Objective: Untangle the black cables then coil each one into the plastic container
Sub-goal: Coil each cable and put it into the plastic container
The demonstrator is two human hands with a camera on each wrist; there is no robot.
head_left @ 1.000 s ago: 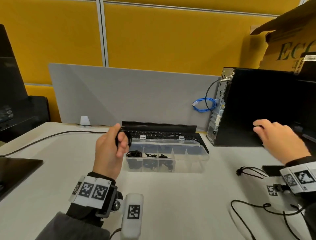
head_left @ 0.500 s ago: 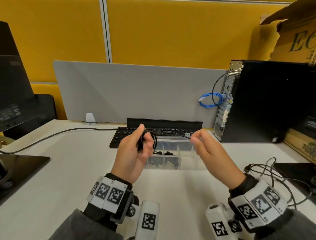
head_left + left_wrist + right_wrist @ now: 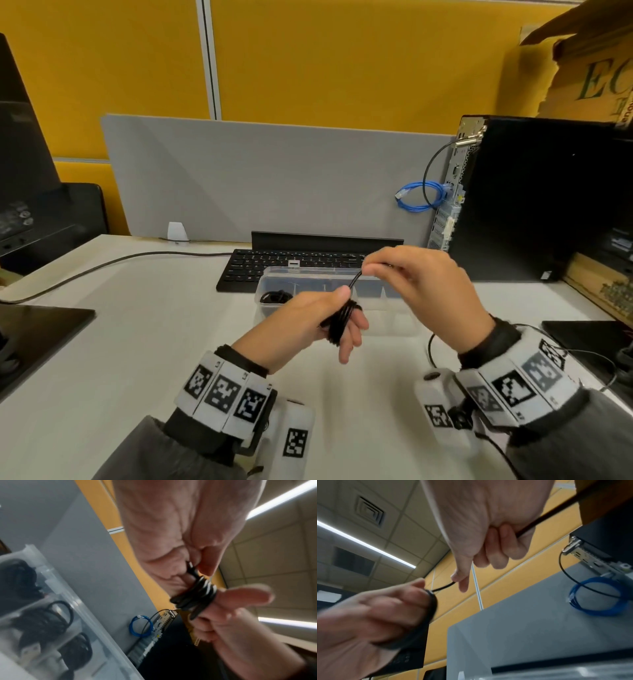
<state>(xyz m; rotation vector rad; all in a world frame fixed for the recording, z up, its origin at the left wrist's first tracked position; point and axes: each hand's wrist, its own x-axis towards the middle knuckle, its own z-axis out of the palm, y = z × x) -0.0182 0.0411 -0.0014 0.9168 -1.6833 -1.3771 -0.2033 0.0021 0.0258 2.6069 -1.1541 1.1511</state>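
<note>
Your surface (image 3: 137, 342) carries, from largest to smallest, a black desktop computer tower (image 3: 534, 205) at the far right, a black keyboard (image 3: 274, 267) at the back, and just in front of it the clear plastic container (image 3: 394, 308), a divided box with its lid open. The left-wrist view shows three of its compartments already holding coiled black cables (image 3: 42, 622); more loose black cable (image 3: 589, 356) lies on the surface to your right. The step in hand is judged to be the winding of one cable: your left hand (image 3: 308, 318) holds a black coil (image 3: 340, 320) of several turns wrapped round two extended fingers, the thumb pressed on the top of the turns, while your right hand (image 3: 421, 291) pinches the free run of that same cable between thumb and forefinger, the other fingers curled, just above and right of the coil and over the container. The next move probably calls for laying the remaining length round the fingers, then slipping the coil off without letting it spring open and setting it in a vacant compartment. Legible writing is scant: large green letters "EC" on the cardboard box (image 3: 589, 68) at upper right, and black-and-white square markers on both wristbands.
</note>
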